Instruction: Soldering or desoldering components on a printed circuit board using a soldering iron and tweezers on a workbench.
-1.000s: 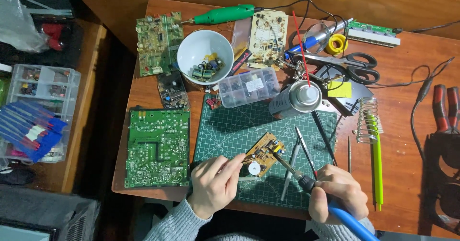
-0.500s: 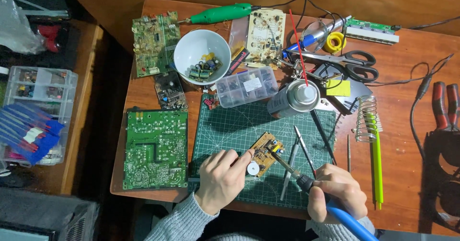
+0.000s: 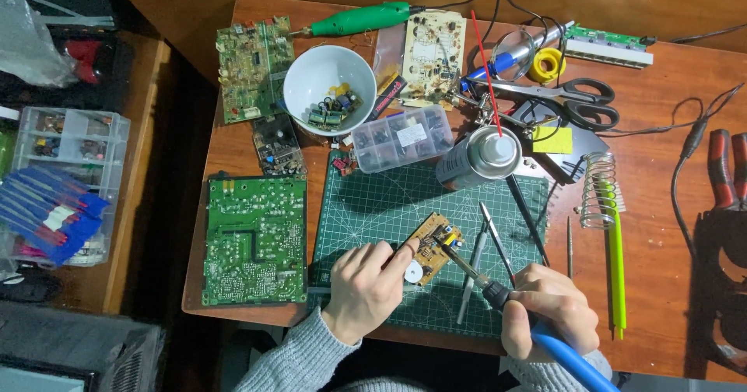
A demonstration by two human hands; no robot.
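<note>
A small tan circuit board (image 3: 433, 246) lies on the green cutting mat (image 3: 373, 205). My left hand (image 3: 366, 289) rests on the mat with its thumb and fingertips pressing the board's left edge. My right hand (image 3: 547, 316) grips a soldering iron (image 3: 498, 292) with a blue handle. The iron's tip touches the top of the small board, near its yellow and blue parts.
A spray can (image 3: 481, 157), tweezers (image 3: 475, 263) and a probe lie at the mat's right side. A large green circuit board (image 3: 253, 240) sits left of the mat. A white bowl (image 3: 311, 88) of parts, a clear parts box (image 3: 401, 137), scissors (image 3: 580, 100) and an iron stand (image 3: 597, 189) crowd the back.
The view has shifted slightly to the right. My left hand has slid a little closer to the small board; the iron stays at the board.
</note>
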